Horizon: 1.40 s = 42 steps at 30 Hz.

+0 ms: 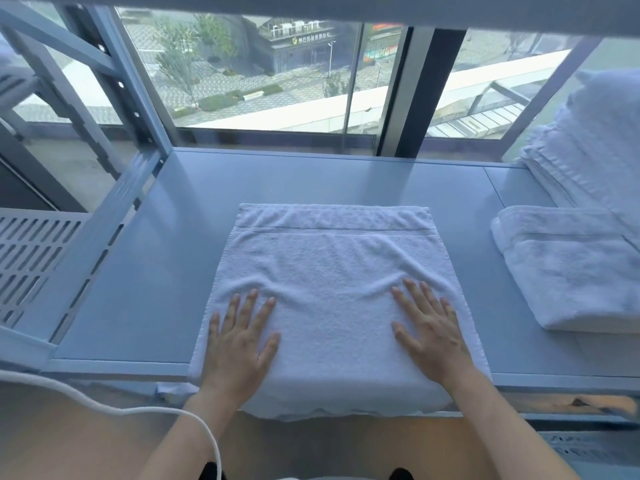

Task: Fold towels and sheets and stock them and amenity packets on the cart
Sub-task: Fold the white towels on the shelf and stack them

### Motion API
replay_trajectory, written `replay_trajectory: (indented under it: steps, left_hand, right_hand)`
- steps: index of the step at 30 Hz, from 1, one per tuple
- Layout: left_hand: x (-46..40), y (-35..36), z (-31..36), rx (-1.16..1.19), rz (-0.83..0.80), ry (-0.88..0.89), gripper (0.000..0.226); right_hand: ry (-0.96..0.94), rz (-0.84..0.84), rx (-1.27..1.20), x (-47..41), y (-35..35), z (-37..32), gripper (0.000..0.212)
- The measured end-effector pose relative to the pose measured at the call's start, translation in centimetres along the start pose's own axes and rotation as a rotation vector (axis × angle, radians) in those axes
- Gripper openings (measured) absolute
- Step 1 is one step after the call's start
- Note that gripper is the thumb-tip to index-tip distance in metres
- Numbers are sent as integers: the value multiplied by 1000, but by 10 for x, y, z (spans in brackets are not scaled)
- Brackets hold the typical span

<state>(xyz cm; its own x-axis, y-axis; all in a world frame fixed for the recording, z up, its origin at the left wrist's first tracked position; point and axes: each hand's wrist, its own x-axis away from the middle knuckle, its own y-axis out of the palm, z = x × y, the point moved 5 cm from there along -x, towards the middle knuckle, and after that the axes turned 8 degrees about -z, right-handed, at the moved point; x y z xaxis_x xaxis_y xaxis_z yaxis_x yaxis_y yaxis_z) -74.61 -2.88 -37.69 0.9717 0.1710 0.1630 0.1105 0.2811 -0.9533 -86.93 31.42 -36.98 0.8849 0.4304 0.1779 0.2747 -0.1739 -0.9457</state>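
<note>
A white towel [332, 265] lies folded into a rough square on the grey-blue shelf [166, 258], its near edge hanging over the shelf's front lip. My left hand [239, 337] presses flat on the towel's near left part, fingers spread and straight. My right hand [433, 330] presses flat on the near right part, fingers also straight. Small ridges of cloth bunch just beyond both sets of fingertips.
A folded white towel [575, 268] lies at the right, with a taller stack of white linen [588, 150] behind it. A slotted metal upright [138, 109] and perforated panel [27, 261] stand at the left. A window runs behind the shelf. A white cable [114, 407] crosses the lower left.
</note>
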Motion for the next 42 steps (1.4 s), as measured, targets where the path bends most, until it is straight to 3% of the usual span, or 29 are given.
replay_trajectory:
  steps: [13, 18, 22, 25, 29, 35, 42]
  left_hand:
    - [-143, -29, 4, -6, -43, -30, 65]
    - [-147, -27, 4, -1, -37, -32, 66]
    - [-148, -27, 4, -13, -36, -39, 65]
    - [-147, -28, 7, -27, -52, -38, 66]
    - [-141, -42, 21, -119, -168, -94, 65]
    - [-48, -28, 50, -21, -32, 124, 61]
    - [-2, 7, 31, -61, -35, 138, 69]
  right_hand:
    - [55, -22, 35, -121, -45, 11, 64]
    - [85, 29, 60, -110, -47, 5, 59]
    - [-14, 128, -68, -70, -40, -20, 56]
    - [-93, 84, -117, -35, -20, -33, 56]
    - [-83, -30, -7, -18, 3, -30, 60]
    - [-88, 12, 7, -15, 7, -27, 61]
    - [-87, -1, -5, -17, 6, -25, 61]
